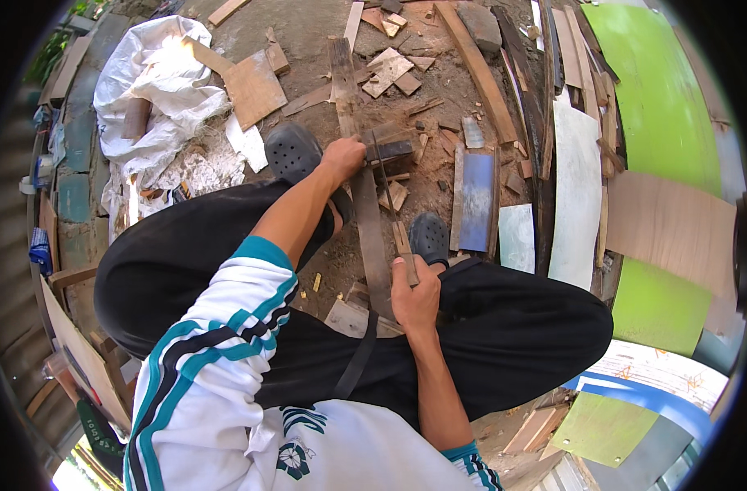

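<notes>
My left hand (343,159) is closed on the near end of a short dark wooden block (392,153), which lies across a long narrow plank (365,217). The plank runs from the ground ahead back between my legs. In my right hand (416,293) is the wooden handle of what looks like a handsaw (401,239), its fingers wrapped round it. The saw's thin dark blade, seen nearly edge-on, points away from me and crosses the block just right of my left hand. How deep the blade sits in the wood I cannot tell.
Wood offcuts (387,72) lie scattered on the dirt ahead. A white sack (157,98) stands at the far left beside a square board (254,90). To the right are a blue-faced panel (477,200), a long white board (575,188) and green sheets (660,90). My feet flank the plank.
</notes>
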`<state>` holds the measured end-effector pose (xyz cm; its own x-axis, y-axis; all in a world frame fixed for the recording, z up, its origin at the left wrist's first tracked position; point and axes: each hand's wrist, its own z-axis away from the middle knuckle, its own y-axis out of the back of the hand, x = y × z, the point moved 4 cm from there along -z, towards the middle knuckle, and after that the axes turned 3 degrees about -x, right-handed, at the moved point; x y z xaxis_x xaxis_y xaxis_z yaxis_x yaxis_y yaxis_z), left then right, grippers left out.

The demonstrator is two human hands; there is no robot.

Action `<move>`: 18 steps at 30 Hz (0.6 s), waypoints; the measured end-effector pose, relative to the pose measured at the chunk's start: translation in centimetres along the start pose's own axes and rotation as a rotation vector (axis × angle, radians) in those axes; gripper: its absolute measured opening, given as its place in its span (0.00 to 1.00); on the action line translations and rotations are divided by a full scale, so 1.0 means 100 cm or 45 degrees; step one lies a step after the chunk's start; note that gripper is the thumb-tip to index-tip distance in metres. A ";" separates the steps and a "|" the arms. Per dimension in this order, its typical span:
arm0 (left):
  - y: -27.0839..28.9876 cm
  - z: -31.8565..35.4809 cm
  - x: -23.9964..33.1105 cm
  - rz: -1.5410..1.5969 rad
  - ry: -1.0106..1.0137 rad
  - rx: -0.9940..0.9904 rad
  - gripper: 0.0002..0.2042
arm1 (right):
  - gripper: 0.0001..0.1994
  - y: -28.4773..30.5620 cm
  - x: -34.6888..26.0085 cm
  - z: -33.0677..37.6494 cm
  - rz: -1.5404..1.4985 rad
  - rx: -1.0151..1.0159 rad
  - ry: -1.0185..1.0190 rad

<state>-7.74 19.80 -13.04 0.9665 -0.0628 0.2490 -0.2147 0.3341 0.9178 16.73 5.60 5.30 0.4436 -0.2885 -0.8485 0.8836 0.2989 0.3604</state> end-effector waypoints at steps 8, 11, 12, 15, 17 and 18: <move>0.002 0.011 -0.011 0.085 -0.022 0.030 0.12 | 0.12 -0.002 -0.002 0.015 0.055 -0.012 0.042; -0.001 0.019 -0.021 0.131 -0.064 0.126 0.13 | 0.12 -0.007 -0.010 0.022 0.050 -0.011 0.097; -0.003 0.023 -0.025 0.181 -0.063 0.159 0.13 | 0.12 -0.009 -0.013 0.023 0.049 -0.016 0.115; -0.007 0.030 -0.024 0.230 -0.094 0.294 0.13 | 0.12 -0.011 -0.013 0.028 0.089 -0.021 0.069; -0.009 0.032 -0.025 0.237 -0.112 0.342 0.12 | 0.11 -0.012 -0.015 0.030 0.100 -0.025 0.097; -0.010 0.033 -0.027 0.244 -0.114 0.339 0.12 | 0.11 -0.014 -0.015 0.032 0.102 -0.030 0.108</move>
<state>-10.56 16.55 -13.57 0.8912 -0.1090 0.4404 -0.4321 0.0915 0.8971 15.30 2.74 7.28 0.4974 -0.1848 -0.8476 0.8417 0.3393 0.4200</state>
